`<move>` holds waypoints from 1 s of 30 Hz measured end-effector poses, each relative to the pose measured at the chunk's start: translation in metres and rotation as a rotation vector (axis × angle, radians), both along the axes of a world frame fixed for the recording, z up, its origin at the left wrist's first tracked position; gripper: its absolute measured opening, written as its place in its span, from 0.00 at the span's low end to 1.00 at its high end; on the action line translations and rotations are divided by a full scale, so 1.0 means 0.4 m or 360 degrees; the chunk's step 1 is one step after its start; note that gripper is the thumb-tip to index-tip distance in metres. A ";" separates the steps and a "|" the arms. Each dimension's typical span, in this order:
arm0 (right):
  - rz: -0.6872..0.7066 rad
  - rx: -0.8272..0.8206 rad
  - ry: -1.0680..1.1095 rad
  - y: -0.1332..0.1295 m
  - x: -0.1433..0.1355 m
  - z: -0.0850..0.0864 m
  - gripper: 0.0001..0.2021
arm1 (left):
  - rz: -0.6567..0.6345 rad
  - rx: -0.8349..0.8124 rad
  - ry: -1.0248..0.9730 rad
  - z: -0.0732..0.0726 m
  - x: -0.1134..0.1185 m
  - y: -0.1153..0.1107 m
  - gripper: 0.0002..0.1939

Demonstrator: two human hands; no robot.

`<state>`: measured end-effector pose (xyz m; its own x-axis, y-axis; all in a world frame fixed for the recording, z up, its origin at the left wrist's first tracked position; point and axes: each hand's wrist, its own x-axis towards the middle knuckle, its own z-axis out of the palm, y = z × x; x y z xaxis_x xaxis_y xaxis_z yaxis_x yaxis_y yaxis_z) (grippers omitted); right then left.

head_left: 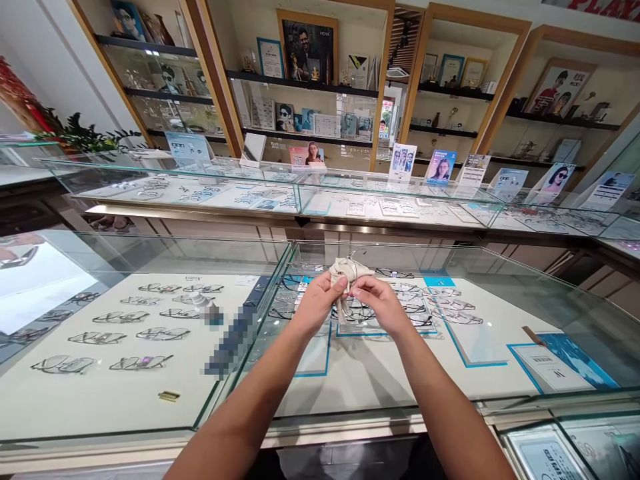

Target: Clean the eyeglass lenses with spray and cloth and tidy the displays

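Above the glass display case [295, 390], both my hands meet in front of me. My left hand [319, 301] is closed on a crumpled beige cloth [350, 269], thumb on top. My right hand [379, 301] has its fingers pinched at the cloth's right side, holding what looks like a pair of glasses partly wrapped in it. A thin dark piece of the glasses [358, 253] sticks out above the cloth; the rest is hidden by cloth and fingers. Rows of eyeglasses [410, 313] lie under the glass below my hands.
On the left case stand a small white bottle [200, 300], partly blurred, and a gold-coloured clip-like piece [169, 396]. Printed cards [550, 367] lie at the right. Across the aisle runs another glass counter [350, 200] with sign cards [440, 167], before wooden shelves [305, 133].
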<state>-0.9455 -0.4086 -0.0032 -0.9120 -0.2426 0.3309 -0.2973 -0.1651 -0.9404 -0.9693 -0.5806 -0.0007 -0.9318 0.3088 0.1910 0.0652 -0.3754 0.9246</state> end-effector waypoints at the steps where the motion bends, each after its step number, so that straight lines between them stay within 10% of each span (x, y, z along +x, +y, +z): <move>1: 0.0008 0.0008 -0.0018 -0.002 0.000 -0.003 0.15 | 0.0002 0.0039 -0.0037 -0.001 0.001 0.003 0.28; 17: 0.0011 0.0138 0.0087 -0.047 0.024 -0.009 0.17 | 0.0240 0.0254 -0.0203 -0.001 0.006 0.022 0.30; 30: -0.0211 -0.0545 -0.0032 0.010 -0.004 0.009 0.11 | 0.0478 -0.0101 0.0063 -0.021 -0.025 -0.003 0.34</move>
